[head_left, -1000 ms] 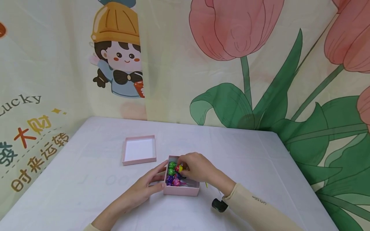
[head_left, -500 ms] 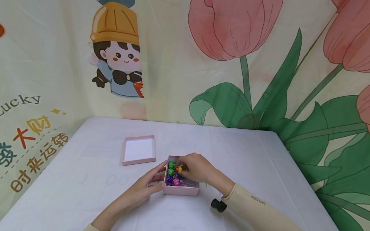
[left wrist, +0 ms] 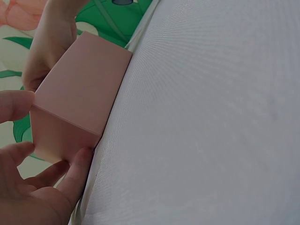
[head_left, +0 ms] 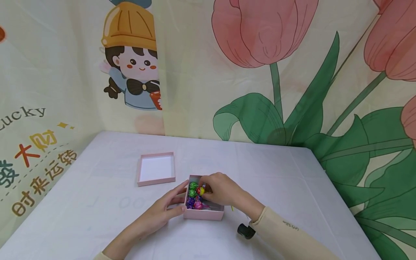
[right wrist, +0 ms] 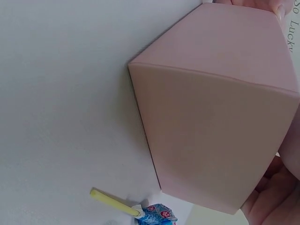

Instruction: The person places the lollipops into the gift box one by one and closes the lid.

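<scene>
- The fingers of my right hand (head_left: 222, 187) are bent down into the box, thumb and forefinger nearly closed around a red-and-yellow lollipop (head_left: 199, 191); the exact contact is hidden, but it looks like a pinch.
- That lollipop sits at my right fingertips, inside the open pink box (head_left: 204, 215). I judge it light, with a hard, round head and a thin wrapper that may slide a little under my skin.
- I'd take it by the sides of the head, thumb opposite forefinger, or by the stick just below the wrapper; a light squeeze should do, since the candy could chip if dropped.
- My left hand (head_left: 159, 209) is spread and relaxed, its fingers against the box's left wall and the thumb by the near corner, grasping nothing.
- The box feels, I'd guess, like stiff, light card: it could skid or dent, so flat fingers low on the wall suit it better than a squeeze at the rim.
- Just left of my right fingertips lie green lollipops (head_left: 193, 186); nearer me are purple lollipops (head_left: 190, 203) and a pink lollipop (head_left: 198, 205), packed close, so their wrappers may catch.
- Below my right wrist, outside the box, a blue lollipop (right wrist: 158, 213) lies on the counter (head_left: 269, 169); its yellow stick (right wrist: 112, 202) offers an easy hold.
</scene>
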`<state>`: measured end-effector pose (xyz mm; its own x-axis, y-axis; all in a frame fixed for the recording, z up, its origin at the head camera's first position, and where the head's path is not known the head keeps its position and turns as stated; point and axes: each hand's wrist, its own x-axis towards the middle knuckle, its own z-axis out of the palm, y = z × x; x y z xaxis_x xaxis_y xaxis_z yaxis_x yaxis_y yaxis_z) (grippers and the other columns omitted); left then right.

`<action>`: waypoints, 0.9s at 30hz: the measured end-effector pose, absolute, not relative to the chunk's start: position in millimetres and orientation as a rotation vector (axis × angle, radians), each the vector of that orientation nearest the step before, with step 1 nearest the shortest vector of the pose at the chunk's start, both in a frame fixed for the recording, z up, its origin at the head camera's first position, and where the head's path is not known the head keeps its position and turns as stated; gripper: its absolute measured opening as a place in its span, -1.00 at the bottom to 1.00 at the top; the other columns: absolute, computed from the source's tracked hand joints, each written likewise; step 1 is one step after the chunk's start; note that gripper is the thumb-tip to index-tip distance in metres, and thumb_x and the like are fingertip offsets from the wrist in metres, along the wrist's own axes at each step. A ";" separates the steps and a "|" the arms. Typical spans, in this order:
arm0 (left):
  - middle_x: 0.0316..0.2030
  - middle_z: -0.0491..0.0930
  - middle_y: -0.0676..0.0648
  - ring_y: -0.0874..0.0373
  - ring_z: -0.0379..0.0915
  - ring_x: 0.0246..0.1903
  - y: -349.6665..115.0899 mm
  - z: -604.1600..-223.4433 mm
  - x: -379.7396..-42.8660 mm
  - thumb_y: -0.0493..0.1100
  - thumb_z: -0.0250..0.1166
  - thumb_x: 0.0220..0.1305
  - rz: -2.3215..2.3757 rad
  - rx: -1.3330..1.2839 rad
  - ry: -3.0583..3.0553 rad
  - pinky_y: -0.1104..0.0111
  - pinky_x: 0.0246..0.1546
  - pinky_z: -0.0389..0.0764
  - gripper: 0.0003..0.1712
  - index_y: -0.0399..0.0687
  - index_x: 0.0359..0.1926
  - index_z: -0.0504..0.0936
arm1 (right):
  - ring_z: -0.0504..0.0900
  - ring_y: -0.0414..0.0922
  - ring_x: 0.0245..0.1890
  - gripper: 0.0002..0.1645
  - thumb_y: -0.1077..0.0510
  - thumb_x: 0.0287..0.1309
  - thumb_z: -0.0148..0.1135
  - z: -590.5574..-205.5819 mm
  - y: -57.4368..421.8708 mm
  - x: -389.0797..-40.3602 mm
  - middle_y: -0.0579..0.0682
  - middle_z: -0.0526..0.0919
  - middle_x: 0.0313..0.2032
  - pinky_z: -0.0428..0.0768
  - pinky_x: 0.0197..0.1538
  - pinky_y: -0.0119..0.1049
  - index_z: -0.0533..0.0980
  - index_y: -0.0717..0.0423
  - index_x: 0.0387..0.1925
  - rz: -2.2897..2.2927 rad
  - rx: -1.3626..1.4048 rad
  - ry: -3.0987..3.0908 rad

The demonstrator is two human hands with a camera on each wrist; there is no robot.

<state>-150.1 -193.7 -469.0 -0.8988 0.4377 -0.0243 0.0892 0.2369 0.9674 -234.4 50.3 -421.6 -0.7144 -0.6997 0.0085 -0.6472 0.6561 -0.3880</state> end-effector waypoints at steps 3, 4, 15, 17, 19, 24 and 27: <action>0.62 0.12 -0.30 -0.26 0.31 0.47 -193.6 -468.7 -150.0 -0.05 0.21 0.61 1.710 0.489 2.221 -0.16 0.40 0.36 -0.15 0.24 0.72 0.02 | 0.64 -0.21 -0.35 -0.73 0.14 0.28 0.54 -419.7 51.5 -234.6 -0.14 0.76 -0.28 0.60 -0.20 -0.53 0.70 0.07 -0.02 -0.581 -1.124 2.710; 0.62 0.13 -0.30 -0.26 0.31 0.47 -193.6 -468.6 -150.0 -0.05 0.21 0.61 1.710 0.488 2.220 -0.18 0.40 0.36 -0.15 0.24 0.72 0.02 | 0.63 -0.23 -0.35 -0.71 0.15 0.28 0.53 -419.1 51.9 -234.9 -0.14 0.76 -0.27 0.60 -0.20 -0.53 0.70 0.08 0.00 -0.589 -1.127 2.704; 0.62 0.14 -0.30 -0.25 0.32 0.47 -193.4 -468.3 -149.8 -0.05 0.21 0.60 1.705 0.492 2.234 -0.11 0.38 0.37 -0.16 0.23 0.72 0.03 | 0.66 -0.21 -0.28 -0.71 0.22 0.30 0.48 -407.7 62.0 -236.0 -0.08 0.77 -0.22 0.63 -0.19 -0.47 0.72 0.13 0.04 -0.726 -1.137 2.695; 0.62 0.14 -0.30 -0.25 0.32 0.47 -193.1 -468.4 -149.8 -0.05 0.21 0.60 1.706 0.489 2.232 -0.13 0.39 0.36 -0.16 0.22 0.72 0.02 | 0.64 -0.22 -0.28 -0.71 0.23 0.29 0.49 -404.9 65.2 -235.9 -0.09 0.76 -0.23 0.63 -0.20 -0.45 0.72 0.13 0.03 -0.755 -1.137 2.708; 0.62 0.14 -0.31 -0.26 0.31 0.47 -192.8 -468.3 -149.9 -0.05 0.22 0.60 1.711 0.483 2.227 -0.17 0.40 0.35 -0.15 0.21 0.72 0.02 | 0.62 -0.23 -0.28 -0.71 0.24 0.29 0.49 -402.1 68.9 -235.4 -0.10 0.75 -0.23 0.64 -0.19 -0.43 0.72 0.13 0.04 -0.778 -1.133 2.722; 0.62 0.14 -0.32 -0.27 0.31 0.47 -192.6 -467.8 -149.3 -0.05 0.22 0.60 1.714 0.469 2.227 -0.20 0.41 0.33 -0.16 0.22 0.72 0.03 | 0.66 -0.21 -0.20 -0.71 0.22 0.31 0.48 -395.8 80.0 -234.5 -0.07 0.77 -0.17 0.70 -0.13 -0.34 0.71 0.10 0.05 -0.819 -1.109 2.755; 0.61 0.14 -0.32 -0.27 0.31 0.47 -192.6 -467.5 -149.0 -0.05 0.22 0.60 1.712 0.471 2.231 -0.19 0.41 0.35 -0.16 0.23 0.72 0.03 | 0.69 -0.16 -0.15 -0.70 0.21 0.31 0.48 -391.7 88.4 -233.1 -0.05 0.78 -0.14 0.73 -0.11 -0.28 0.71 0.10 0.06 -0.844 -1.102 2.777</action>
<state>-149.0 -192.6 -467.5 -0.9046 0.4251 -0.0298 0.0813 0.2408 0.9672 -233.1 88.4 -391.7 -0.7474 -0.6448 0.1600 -0.6248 0.6006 -0.4989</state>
